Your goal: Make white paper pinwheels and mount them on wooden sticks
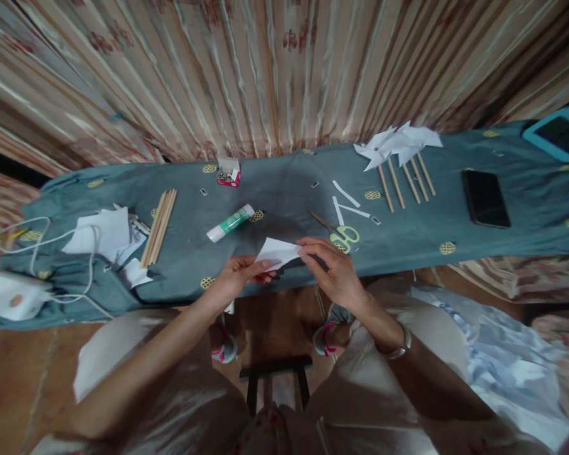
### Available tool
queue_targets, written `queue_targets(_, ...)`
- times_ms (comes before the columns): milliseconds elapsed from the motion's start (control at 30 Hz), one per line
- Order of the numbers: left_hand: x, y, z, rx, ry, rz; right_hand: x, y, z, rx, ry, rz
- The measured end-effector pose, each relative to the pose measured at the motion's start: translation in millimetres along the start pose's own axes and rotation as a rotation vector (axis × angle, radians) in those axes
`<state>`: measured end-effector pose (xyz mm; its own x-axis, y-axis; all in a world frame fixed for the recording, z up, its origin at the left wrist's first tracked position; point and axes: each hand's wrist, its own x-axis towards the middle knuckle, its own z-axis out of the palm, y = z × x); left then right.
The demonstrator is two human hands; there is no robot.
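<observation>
A small piece of white paper [279, 251] is held up between my hands over the front edge of the cloth-covered table. My left hand [244, 275] pinches its lower left side, thumb on top. At the upper right corner, the fingers of my right hand [329, 268] are closed on the same paper. Just beyond my right hand lie scissors [345, 238] with pale green handles, beside several thin paper strips [346, 194]. A green and white glue stick [231, 222] rests on the cloth beyond my left hand.
Wooden sticks [159, 227] and paper sheets [105, 232] lie to the left, near a white power strip [14, 296] with cables. A red box of small metal pieces [228, 172] stands at the back. Paper pinwheels [398, 145] on sticks and a phone [486, 198] lie right.
</observation>
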<state>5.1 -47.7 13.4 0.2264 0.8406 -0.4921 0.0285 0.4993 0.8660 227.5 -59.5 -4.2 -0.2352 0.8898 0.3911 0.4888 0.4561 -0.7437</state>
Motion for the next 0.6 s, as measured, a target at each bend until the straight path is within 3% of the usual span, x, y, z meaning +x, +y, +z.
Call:
queue_targets(133, -2, -5, 9.2, -0.026, -0.002, -0.039, 3, -2, -7, -0.045, 0.009, -0.017)
queue_targets(267, 1, -5, 13.6, -0.169, 0.099, -0.041, 9, 12, -26, -0.166, 0.029, 0.06)
queue_targets(333, 5, -1, 11.5, -0.205, 0.171, 0.028, 10, 26, -37, -0.332, 0.084, 0.102)
queue_targets(433, 15, 5, 4.2, -0.181, 0.283, 0.176, 9, 48, -47, -0.591, 0.03, 0.128)
queue_targets(600, 30, 15, -9.4, -0.093, 0.404, 0.339, 3, 66, -41, -0.79, -0.05, 0.131)
